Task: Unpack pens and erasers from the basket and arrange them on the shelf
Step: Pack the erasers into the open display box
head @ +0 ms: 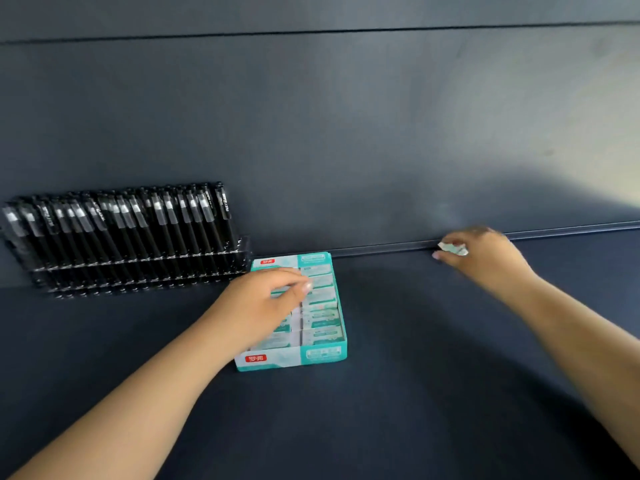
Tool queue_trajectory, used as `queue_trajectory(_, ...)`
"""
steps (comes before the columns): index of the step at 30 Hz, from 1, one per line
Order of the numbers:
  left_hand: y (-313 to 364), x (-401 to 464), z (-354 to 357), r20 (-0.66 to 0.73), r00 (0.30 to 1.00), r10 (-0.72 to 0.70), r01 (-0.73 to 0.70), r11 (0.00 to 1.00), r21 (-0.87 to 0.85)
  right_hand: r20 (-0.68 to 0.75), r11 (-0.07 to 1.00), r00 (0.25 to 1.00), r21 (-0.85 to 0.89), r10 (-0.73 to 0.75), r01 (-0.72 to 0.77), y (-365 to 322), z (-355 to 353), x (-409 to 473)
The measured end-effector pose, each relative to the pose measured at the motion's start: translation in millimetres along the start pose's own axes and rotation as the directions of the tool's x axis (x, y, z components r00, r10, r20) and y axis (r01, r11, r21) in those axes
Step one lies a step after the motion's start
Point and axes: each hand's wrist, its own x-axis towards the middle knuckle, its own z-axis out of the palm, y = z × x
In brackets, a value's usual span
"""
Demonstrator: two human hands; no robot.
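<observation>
On the dark blue shelf, backed by a panel of the same colour, the widest thing is a clear tiered rack standing at the far left against the back. It is filled with a long row of black pens, all upright and leaning slightly, their pale clips catching the light.

Just to the right of the rack, touching or nearly touching its corner, lies an open teal and white eraser box with a red label on its near end. It sits lengthwise, its far end close to the back panel. Inside, wrapped erasers lie in two columns; the right column is plainly visible, the left one mostly covered.

The left hand reaches over the left column of the box, fingers bent downward into it with the thumb toward the middle. Whether it grips an eraser or only touches the row cannot be told, since the palm side is hidden.

The right hand is well apart from the box, out near the back edge of the shelf on the right. It is somewhat blurred. Its fingers and thumb pinch a single small eraser, white with a teal wrapper, held at or just above the shelf surface, close to the groove where shelf meets back panel.
</observation>
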Motion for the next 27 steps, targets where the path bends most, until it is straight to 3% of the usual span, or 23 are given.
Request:
queue_trajectory(4,47,-2,32,-0.039,0.999,0.014,-0.011,0.997,0.076,0.095,0.979,0.994,-0.200,0.051,-0.031,32,10,16)
queue_trajectory(8,75,-6,71,-0.017,0.996,0.093,-0.088,0.978,0.191,0.075,0.966,0.996,-0.251,-0.038,0.055,43,16,25)
queue_trajectory(16,91,-5,112,0.054,0.996,0.064,-0.078,0.937,0.341,0.105,0.978,0.977,-0.076,-0.184,0.192,54,6,20)
queue_trajectory(19,95,4,114,0.063,0.998,-0.031,0.014,0.967,0.254,0.163,0.952,0.939,0.066,-0.304,0.297,57,-5,4)
queue_trajectory(21,98,14,116,0.019,0.984,-0.179,0.179,0.984,-0.004,0.127,0.908,0.910,0.204,-0.396,0.366,57,-10,-9)
queue_trajectory(22,100,21,119,0.026,0.964,-0.266,0.266,0.944,-0.197,0.081,0.879,0.899,0.268,-0.430,0.396,58,-12,-16)
queue_trajectory(24,108,33,122,0.147,0.909,-0.390,0.403,0.731,-0.551,-0.025,0.816,0.877,0.357,-0.479,0.455,55,-16,-27)
queue_trajectory(27,117,41,125,0.397,0.835,-0.382,0.494,0.202,-0.846,-0.140,0.761,0.842,0.369,-0.521,0.533,50,-16,-37)
